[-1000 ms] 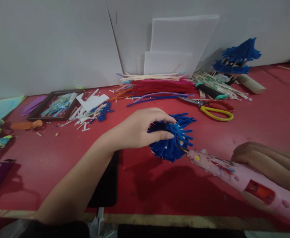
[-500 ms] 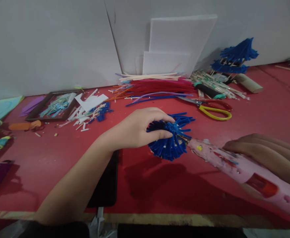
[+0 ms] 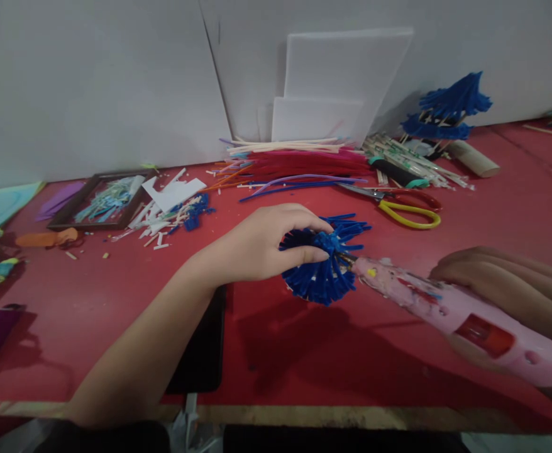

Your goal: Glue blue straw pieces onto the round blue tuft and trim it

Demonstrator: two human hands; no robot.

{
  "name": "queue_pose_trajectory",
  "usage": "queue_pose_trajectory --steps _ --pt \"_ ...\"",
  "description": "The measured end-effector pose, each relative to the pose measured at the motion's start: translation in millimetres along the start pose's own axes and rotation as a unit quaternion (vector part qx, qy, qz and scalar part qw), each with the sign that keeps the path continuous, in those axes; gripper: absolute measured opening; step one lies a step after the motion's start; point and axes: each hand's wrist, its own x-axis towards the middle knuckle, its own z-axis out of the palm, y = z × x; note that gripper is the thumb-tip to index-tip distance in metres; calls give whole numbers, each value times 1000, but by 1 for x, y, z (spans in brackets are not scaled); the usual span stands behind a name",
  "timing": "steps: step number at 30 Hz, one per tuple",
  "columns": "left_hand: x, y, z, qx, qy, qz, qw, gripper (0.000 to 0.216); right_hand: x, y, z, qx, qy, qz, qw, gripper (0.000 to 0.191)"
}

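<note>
Two hands at work over the red table [image 3: 92,302]. Far left, a picture frame [image 3: 97,202] and cut scraps [image 3: 167,212] sit pushed back, clear of the work. My left hand [image 3: 266,245] pinches the blue pipe-cleaner tuft [image 3: 320,280] between thumb and fingers, low at mid-table, I'd say to bare its centre. Scissors [image 3: 410,212] lie behind, within reach. The pink glue gun [image 3: 450,311] puts its tip into the tuft's core. My right hand [image 3: 507,286] is closed round the gun's body, setting its slant.
</note>
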Motion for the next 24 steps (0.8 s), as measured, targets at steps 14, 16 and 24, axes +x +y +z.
queue_pose_trajectory --steps 14,16,24 --pt "0 0 -1 -2 0 -10 1000 25 -14 1 -2 -15 -8 22 1000 17" --pt "0 0 0 -2 1 -8 1000 25 -15 -1 -2 -28 -1 29 999 19" --pt "0 1 -1 -2 0 -13 1000 25 -20 -3 -4 -32 4 40 999 17"
